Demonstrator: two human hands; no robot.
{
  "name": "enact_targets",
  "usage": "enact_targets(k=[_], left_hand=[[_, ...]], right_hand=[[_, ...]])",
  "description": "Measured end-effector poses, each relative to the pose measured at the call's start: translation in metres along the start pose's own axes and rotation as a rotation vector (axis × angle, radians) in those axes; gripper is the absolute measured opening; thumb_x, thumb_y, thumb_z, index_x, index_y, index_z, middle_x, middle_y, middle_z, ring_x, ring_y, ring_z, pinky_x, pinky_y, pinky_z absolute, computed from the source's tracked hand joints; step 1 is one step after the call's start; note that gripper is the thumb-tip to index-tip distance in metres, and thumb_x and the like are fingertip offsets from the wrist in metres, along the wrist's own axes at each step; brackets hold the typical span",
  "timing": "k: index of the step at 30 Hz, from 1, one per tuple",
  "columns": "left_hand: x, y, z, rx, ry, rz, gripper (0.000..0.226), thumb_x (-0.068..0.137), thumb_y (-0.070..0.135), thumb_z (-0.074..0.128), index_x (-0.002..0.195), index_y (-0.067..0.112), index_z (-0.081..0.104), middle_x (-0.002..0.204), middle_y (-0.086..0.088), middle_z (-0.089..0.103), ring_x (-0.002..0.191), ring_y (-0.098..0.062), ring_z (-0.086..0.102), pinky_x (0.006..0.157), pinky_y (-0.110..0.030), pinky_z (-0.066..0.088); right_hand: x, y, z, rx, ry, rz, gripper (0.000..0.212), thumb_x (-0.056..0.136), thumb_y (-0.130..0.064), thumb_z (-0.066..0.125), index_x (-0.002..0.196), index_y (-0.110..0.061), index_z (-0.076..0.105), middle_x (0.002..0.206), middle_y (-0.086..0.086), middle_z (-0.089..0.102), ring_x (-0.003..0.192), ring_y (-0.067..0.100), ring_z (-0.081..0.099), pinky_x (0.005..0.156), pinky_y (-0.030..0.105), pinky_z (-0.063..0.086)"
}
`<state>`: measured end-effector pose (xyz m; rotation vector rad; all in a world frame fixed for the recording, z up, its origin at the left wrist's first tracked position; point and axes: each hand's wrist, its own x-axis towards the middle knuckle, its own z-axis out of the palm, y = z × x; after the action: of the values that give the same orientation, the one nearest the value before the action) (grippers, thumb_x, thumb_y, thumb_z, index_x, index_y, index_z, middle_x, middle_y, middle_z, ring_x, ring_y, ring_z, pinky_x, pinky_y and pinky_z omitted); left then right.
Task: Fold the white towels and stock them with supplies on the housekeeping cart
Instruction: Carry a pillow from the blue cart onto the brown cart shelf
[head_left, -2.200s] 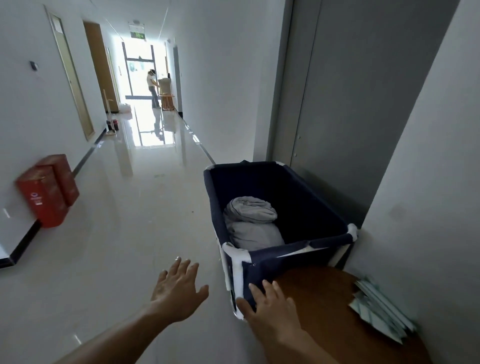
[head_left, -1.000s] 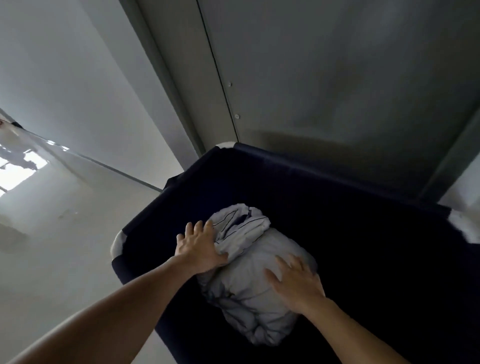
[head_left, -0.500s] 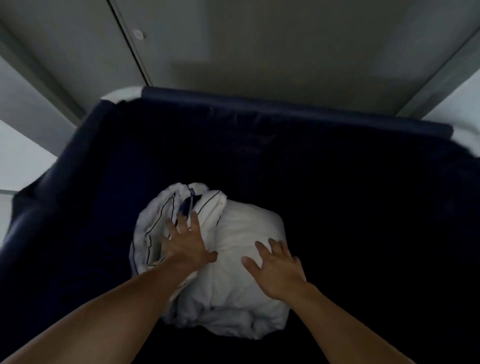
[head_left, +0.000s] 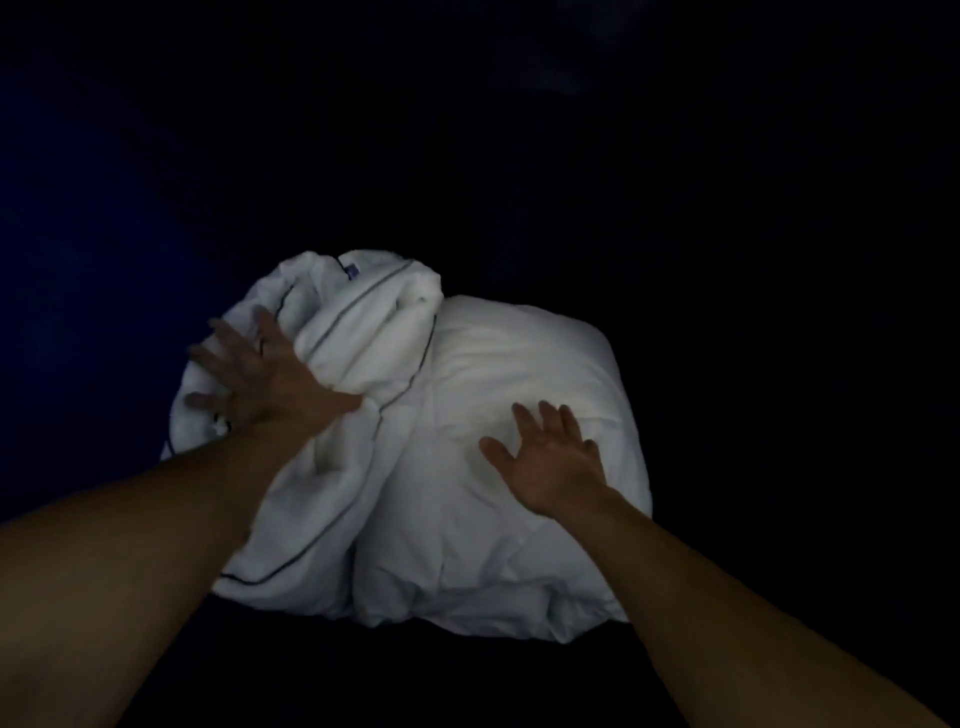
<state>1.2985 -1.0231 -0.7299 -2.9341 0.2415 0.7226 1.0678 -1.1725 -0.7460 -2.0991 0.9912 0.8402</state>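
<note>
Change: view closer, door and wall gone; left hand (head_left: 270, 379) further left on the cloth.
Setting: dark navy bin (head_left: 78, 234), dim.
Item: white bundle (head_left: 467, 519), crumpled, dark piping on its left roll, lying in the bin.
Hands: both spread flat; right hand (head_left: 550, 462) on the plain part.

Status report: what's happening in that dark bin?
Both open: left hand and right hand spread on white bundle. Bundle crumpled, unfolded, in dark bin. Nothing in the way.

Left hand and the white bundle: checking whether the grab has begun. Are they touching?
Touching. The head view shows the left hand spread on the white bundle, whose fold bulges over its thumb.
</note>
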Motion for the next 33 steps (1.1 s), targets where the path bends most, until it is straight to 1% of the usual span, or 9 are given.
enact_targets(k=[6,10,15,18,21,25,28,31,33], left_hand=[[0.037,-0.022,0.001,-0.440,-0.154,-0.193,0.171,0.038,0.066,0.092,0.152,0.020,-0.026,0.164,-0.017,0.008,0.148,-0.036,0.020,0.117,-0.058,0.024],[0.030,-0.014,0.028,-0.576,-0.329,-0.167,0.139,0.045,0.060,0.088,0.156,0.011,0.020,0.151,-0.016,0.041,0.130,-0.031,0.047,0.092,-0.032,0.042],[0.030,0.001,0.056,-0.526,-0.330,-0.044,0.132,0.049,0.064,0.084,0.155,0.015,0.023,0.149,-0.015,0.042,0.130,-0.031,0.048,0.100,-0.036,0.044],[0.030,0.003,0.068,-0.549,-0.330,-0.042,0.120,0.058,0.062,0.087,0.153,0.015,0.030,0.144,-0.014,0.048,0.121,-0.028,0.053,0.092,-0.033,0.046],[0.028,0.002,0.067,-0.564,-0.348,-0.047,0.096,0.070,0.052,0.085,0.146,0.013,0.041,0.135,-0.014,0.056,0.100,-0.021,0.054,0.082,-0.029,0.045],[0.000,0.004,0.038,-0.619,-0.383,-0.059,0.093,0.053,0.054,0.078,0.134,0.015,0.054,0.124,-0.011,0.060,0.099,-0.023,0.057,0.087,-0.033,0.051],[-0.036,0.003,0.007,-0.608,-0.384,-0.032,0.077,0.053,0.053,0.071,0.122,0.020,0.058,0.114,-0.006,0.062,0.100,-0.024,0.061,0.090,-0.035,0.053],[-0.071,0.008,-0.035,-0.512,-0.376,0.023,0.063,0.065,0.055,0.077,0.115,0.020,0.059,0.103,-0.001,0.061,0.092,-0.019,0.060,0.083,-0.032,0.054],[-0.098,0.016,-0.076,-0.465,-0.361,0.069,0.058,0.062,0.061,0.072,0.102,0.021,0.061,0.100,0.000,0.063,0.084,-0.015,0.060,0.073,-0.028,0.053]], right_hand=[[0.043,0.047,-0.001,0.057,0.119,0.097,0.095,0.091,-0.075,0.037,0.159,-0.025,-0.008,0.167,0.003,-0.011,0.153,0.027,-0.009,0.119,0.058,0.011],[0.065,0.087,-0.001,0.271,0.174,0.220,0.117,0.078,-0.079,0.057,0.158,-0.027,-0.011,0.167,0.006,-0.007,0.153,0.032,-0.001,0.119,0.061,0.015],[0.084,0.121,0.018,0.652,0.212,0.393,0.166,0.031,-0.082,0.081,0.155,-0.032,-0.017,0.167,0.008,0.002,0.151,0.037,0.011,0.118,0.061,0.022],[0.096,0.130,0.030,0.706,0.204,0.443,0.170,0.029,-0.075,0.086,0.157,-0.028,-0.015,0.165,0.012,0.008,0.148,0.037,0.020,0.117,0.057,0.027],[0.098,0.131,0.035,0.831,0.148,0.471,0.156,0.032,-0.060,0.092,0.157,-0.010,0.015,0.156,0.016,0.035,0.135,0.035,0.044,0.109,0.050,0.043],[0.072,0.122,0.033,0.957,0.170,0.428,0.096,0.058,-0.029,0.096,0.138,-0.001,0.052,0.132,0.015,0.060,0.109,0.029,0.062,0.091,0.041,0.054],[0.034,0.105,0.025,0.975,0.196,0.359,0.060,0.069,-0.021,0.091,0.121,-0.008,0.064,0.111,0.011,0.066,0.084,0.021,0.063,0.072,0.029,0.053],[-0.015,0.084,0.004,1.030,0.211,0.278,0.044,0.074,-0.016,0.086,0.114,-0.013,0.067,0.104,0.007,0.067,0.089,0.023,0.065,0.076,0.030,0.055],[-0.051,0.076,-0.020,1.050,0.223,0.237,0.026,0.076,-0.016,0.084,0.097,-0.019,0.069,0.091,-0.002,0.067,0.080,0.016,0.064,0.063,0.024,0.052]])
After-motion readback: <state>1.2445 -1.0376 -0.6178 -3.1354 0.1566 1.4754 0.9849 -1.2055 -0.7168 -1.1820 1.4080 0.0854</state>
